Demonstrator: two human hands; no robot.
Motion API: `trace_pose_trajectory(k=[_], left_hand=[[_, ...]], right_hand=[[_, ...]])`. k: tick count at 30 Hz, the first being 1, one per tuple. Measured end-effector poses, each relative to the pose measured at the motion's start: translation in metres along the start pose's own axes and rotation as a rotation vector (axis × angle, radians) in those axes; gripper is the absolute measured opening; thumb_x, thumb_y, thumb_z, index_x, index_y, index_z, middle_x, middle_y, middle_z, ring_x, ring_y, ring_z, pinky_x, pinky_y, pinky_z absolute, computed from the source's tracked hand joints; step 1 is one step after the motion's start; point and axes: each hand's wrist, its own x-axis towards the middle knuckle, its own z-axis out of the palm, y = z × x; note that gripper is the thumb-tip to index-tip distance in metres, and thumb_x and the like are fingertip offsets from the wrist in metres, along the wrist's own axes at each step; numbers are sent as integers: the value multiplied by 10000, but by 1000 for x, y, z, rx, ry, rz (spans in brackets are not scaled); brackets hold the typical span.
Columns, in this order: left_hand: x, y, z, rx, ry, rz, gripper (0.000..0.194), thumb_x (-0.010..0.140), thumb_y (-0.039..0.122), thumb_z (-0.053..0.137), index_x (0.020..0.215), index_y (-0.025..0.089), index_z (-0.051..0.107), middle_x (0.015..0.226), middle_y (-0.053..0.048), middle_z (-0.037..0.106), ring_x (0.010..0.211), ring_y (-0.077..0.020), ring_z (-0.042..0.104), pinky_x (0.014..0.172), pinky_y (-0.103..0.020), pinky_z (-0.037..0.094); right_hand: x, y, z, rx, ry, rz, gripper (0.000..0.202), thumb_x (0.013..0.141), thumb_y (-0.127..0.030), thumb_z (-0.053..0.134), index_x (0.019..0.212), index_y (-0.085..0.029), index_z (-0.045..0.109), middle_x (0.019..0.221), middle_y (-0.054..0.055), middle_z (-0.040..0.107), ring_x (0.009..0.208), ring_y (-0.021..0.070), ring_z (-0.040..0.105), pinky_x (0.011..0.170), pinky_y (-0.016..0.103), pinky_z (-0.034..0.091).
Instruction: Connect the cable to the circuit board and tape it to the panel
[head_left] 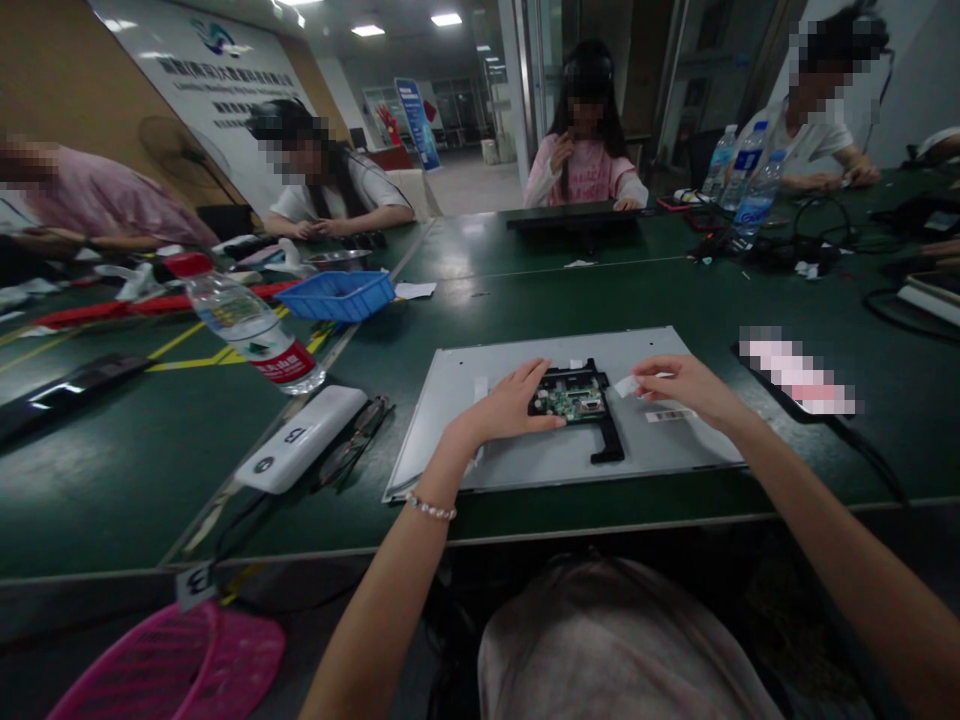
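Observation:
A flat grey panel (517, 465) lies on the green table in front of me. On its middle sits a black bracket (609, 440) around a green circuit board (577, 402). My left hand (510, 402) rests at the left side of the bracket, fingers apart, thumb along the board's near edge. Right of the bracket, my right hand (675, 385) pinches a small whitish piece of tape (626, 386) between thumb and fingertips, above the panel. A printed label (670, 415) is stuck on the panel below that hand.
Left on the table (360, 525) are a white power bank (304, 440), glasses (356, 440), a bottle (251, 330) and a blue basket (337, 297). A phone (799, 380) lies right. Several people sit around the table. A pink basket (180, 665) hangs below the left edge.

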Motion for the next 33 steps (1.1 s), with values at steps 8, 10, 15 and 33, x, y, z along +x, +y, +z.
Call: trace_pose_trajectory(k=[8,10,15,33], left_hand=[[1,1,1,20,-9,-6,971,795,691,493,1486,125,111,1542,-174,162,1414,-300,187,1139,-422,211],[0,1,0,25,-9,-8,974,796,689,496,1488,131,99,1544,-174,151,1414,-307,184,1138,-430,213],[-2,13,-10,54,74,7,950,783,668,548,1487,196,121,1549,-153,141,1406,-343,186,1120,-485,229],[25,63,13,17,121,402,264,932,234,430,1124,186,606,1134,-75,625,1123,-193,527,1018,-362,381]], right_hand=[[2,-7,20,-101,-76,102,192,761,-314,653,872,-157,647,675,46,699,481,85,560,443,187,440],[3,-4,20,-126,-78,92,193,751,-316,654,863,-159,648,641,32,682,467,84,545,405,172,394],[3,-2,21,-145,-111,70,154,750,-301,637,823,-166,652,636,27,660,572,126,621,412,171,399],[-2,-2,27,-458,-82,-221,164,787,-277,593,894,-200,690,757,19,690,621,155,634,658,285,489]])
